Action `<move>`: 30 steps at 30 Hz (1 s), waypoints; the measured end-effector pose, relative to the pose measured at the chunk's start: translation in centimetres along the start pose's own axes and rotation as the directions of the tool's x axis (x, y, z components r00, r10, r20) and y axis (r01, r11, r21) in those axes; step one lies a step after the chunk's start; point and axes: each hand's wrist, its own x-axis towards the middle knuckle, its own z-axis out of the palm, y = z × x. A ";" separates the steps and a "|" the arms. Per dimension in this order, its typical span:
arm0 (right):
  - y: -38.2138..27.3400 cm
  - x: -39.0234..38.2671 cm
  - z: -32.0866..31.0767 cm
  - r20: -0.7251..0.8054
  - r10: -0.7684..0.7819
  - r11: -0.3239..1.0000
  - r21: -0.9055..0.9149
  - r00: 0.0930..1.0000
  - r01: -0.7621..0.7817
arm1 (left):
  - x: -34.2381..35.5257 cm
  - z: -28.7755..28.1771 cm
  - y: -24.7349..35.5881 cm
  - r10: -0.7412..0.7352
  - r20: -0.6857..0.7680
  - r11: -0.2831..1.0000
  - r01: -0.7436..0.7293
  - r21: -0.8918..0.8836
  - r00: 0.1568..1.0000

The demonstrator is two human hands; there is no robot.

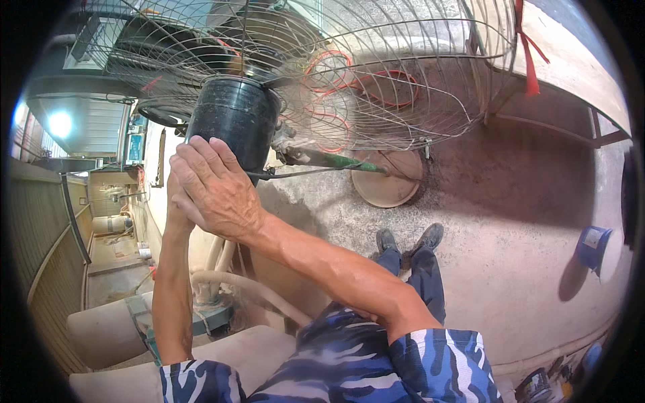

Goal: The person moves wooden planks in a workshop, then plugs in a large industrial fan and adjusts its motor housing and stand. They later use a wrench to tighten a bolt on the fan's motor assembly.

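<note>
the right hand (218, 185) covers part of the left hand (177, 195) against the black motor (235, 117) by the wire cage (295, 74); whether either grip holds, i cannot tell. uneven pushing might tip the stand (346, 162).

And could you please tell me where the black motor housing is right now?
In the head view, the black motor housing is left of centre in the upper half, just above the right hand, with the wire cage beyond it.

The cylindrical metal motor housing (233, 124) is black, the straight metal pole (344, 162) green, the short-sleeved fabric shirt (336, 369) camouflage-patterned in blue, navy and white.
</note>
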 end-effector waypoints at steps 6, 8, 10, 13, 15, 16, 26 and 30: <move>0.8 -0.6 0.9 -0.072 -0.083 0.995 -0.068 0.994 0.078 | -0.3 0.4 0.0 0.036 -0.033 0.993 -0.032 0.113 0.999; 0.9 -0.7 0.8 -0.105 -0.109 0.992 -0.071 0.988 0.102 | -0.5 0.6 0.2 0.043 -0.039 0.991 -0.038 0.132 0.998; 0.9 -0.7 0.7 -0.124 -0.137 0.989 -0.082 0.983 0.127 | -0.7 0.7 0.3 0.048 -0.042 0.988 -0.041 0.152 0.998; 1.0 -0.8 0.5 -0.156 -0.164 0.985 -0.084 0.974 0.153 | -1.0 0.9 0.6 0.050 -0.045 0.984 -0.041 0.175 0.998; 1.0 -1.0 0.4 -0.155 -0.174 0.984 -0.072 0.972 0.165 | -1.3 1.0 0.7 0.054 -0.048 0.980 -0.043 0.195 0.997; 1.0 -1.1 0.3 -0.148 -0.180 0.983 -0.060 0.973 0.173 | -1.4 1.1 0.7 0.056 -0.048 0.979 -0.045 0.200 0.997; 0.9 -1.4 0.5 -0.168 -0.209 0.978 -0.049 0.963 0.203 | -1.6 0.5 0.3 0.112 -0.045 0.937 -0.091 0.339 0.993; 0.5 -1.6 0.3 -0.158 -0.183 0.982 -0.074 0.970 0.173 | -1.2 -0.1 -1.1 0.201 -0.004 0.856 -0.174 0.487 0.979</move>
